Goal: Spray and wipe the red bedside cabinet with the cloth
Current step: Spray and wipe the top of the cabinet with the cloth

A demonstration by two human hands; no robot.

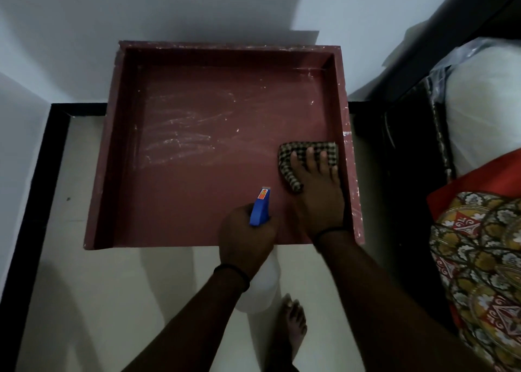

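We press our right hand [318, 197], fingers straight and spread, flat on the folded brown-and-cream checked cloth [285, 160]. The cloth lies on the sunken top of the red wooden bedside cabinet [183, 202], touching or just beside the cabinet's right wall, about midway between its front and back. The pad's longer side seems to run parallel to the cabinet's front edge.

Our left hand [245, 236] grips the white plastic spray bottle with the blue trigger head [260, 209] over the cabinet's front edge, right of centre. The bottle's long axis runs front to back: the nozzle points towards the cabinet's back wall and the white body hangs out past the front edge, above the floor.

The whitish streaks [180, 134] lie on the cabinet's left and centre, leftward from the cloth. We judge that the coming wipe turns on this: the right hand, already on the cloth, must sweep left across the top.
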